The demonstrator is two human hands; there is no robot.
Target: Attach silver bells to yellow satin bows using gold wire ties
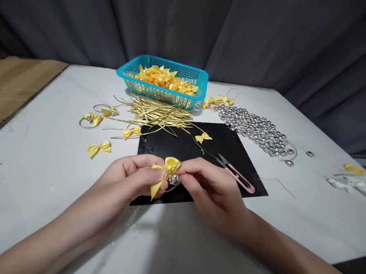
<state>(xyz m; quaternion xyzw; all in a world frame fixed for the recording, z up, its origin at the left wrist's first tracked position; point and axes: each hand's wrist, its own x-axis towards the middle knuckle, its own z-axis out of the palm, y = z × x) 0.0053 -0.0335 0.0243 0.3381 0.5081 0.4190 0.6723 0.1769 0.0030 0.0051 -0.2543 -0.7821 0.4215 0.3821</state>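
Over the near part of the black mat (pixel 225 143), a yellow bow (pixel 171 164) sits between the two hands. The left grip (pixel 127 177) is clamped on it, thumb in front and fingers behind, with one ribbon tail hanging past the thumb. The right grip (pixel 215 185) meets the bow's right edge, thumb and forefinger pinched on the gold cord (pixel 172 169) that crosses its middle. Silver beads (pixel 174 179) lie just under the knot, between the two sets of fingertips.

Right of the right hand, pink snips (pixel 237 176) rest on the mat, blades pointing away and left. Beyond the left hand, a loose bow (pixel 99 148) lies on the white worktop (pixel 46 170); another bow (pixel 203 137) lies at the mat's far side. To the right spreads a bead pile (pixel 253 130). Farther left are bows with cords and beads (pixel 92 118). A cord heap (pixel 159 112) overlaps the mat's far edge, just before a blue basket (pixel 205 77) of bows. Behind everything hangs a dark curtain (pixel 176 26).
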